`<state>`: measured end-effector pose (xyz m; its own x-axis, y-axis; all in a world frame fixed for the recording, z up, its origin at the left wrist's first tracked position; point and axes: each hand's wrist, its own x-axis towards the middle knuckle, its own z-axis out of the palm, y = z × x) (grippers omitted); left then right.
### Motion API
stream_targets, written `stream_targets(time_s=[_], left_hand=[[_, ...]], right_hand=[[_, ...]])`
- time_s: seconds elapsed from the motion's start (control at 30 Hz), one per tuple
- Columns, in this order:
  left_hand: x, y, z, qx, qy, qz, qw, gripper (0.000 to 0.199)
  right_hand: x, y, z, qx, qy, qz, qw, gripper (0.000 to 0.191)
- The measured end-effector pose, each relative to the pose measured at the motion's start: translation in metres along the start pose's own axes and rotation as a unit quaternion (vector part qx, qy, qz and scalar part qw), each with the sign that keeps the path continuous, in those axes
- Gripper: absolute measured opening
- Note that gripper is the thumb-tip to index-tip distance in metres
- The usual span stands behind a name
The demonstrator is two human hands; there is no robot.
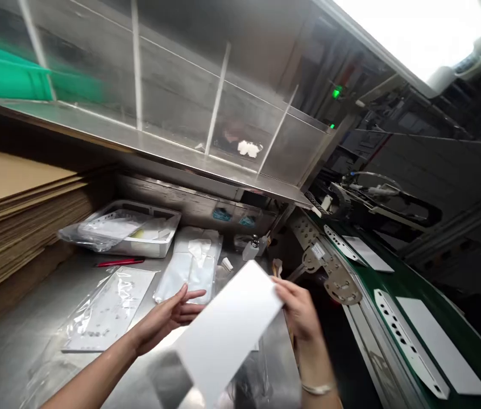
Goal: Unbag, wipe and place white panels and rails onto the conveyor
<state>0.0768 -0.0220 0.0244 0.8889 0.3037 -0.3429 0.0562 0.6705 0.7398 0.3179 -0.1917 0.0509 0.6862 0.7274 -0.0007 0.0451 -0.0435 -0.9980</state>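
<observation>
Got my right hand (298, 309) pinching a white panel (227, 332), left hand (166, 318) spread open just beside it, above the steel table (23, 341).

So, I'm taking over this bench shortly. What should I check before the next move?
1. Right hand gripping the white panel: ok.
2. Left hand open and beside the panel: ok.
3. Panel surface clean: cannot tell, it's blurred.
4. Clear plastic bag lying on the steel table: ok.
5. Bag mouth open: cannot tell.
6. Red pen away from both hands: ok.
</observation>
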Motion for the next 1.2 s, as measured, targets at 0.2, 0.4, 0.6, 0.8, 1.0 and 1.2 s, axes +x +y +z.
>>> stream_targets(time_s=[0.2, 0.4, 0.6, 0.8, 1.0, 1.2], left_hand=[[-0.037, -0.008, -0.006, -0.224, -0.011, -0.015, 0.974, 0.061], [-0.026, -0.003, -0.029, -0.290, -0.003, 0.009, 0.957, 0.064], [-0.001, 0.012, -0.032, -0.299, -0.002, 0.008, 0.954, 0.061], [0.012, 0.007, -0.038, -0.287, 0.039, 0.019, 0.957, 0.059], [0.011, 0.002, -0.045, -0.283, 0.079, 0.039, 0.955, 0.055], [0.007, 0.001, -0.053, -0.281, 0.114, 0.046, 0.952, 0.060]], right_hand=[[0.046, 0.012, 0.126, 0.096, -0.229, 0.102, 0.963, 0.035], [0.055, 0.045, 0.154, 0.170, -0.162, 0.129, 0.964, 0.043], [0.017, 0.079, 0.133, 0.205, -0.158, 0.201, 0.945, 0.039], [-0.017, 0.085, 0.131, 0.189, -0.165, 0.236, 0.939, 0.031], [-0.028, 0.090, 0.143, 0.175, -0.194, 0.256, 0.931, 0.034], [-0.028, 0.092, 0.148, 0.174, -0.193, 0.258, 0.931, 0.039]])
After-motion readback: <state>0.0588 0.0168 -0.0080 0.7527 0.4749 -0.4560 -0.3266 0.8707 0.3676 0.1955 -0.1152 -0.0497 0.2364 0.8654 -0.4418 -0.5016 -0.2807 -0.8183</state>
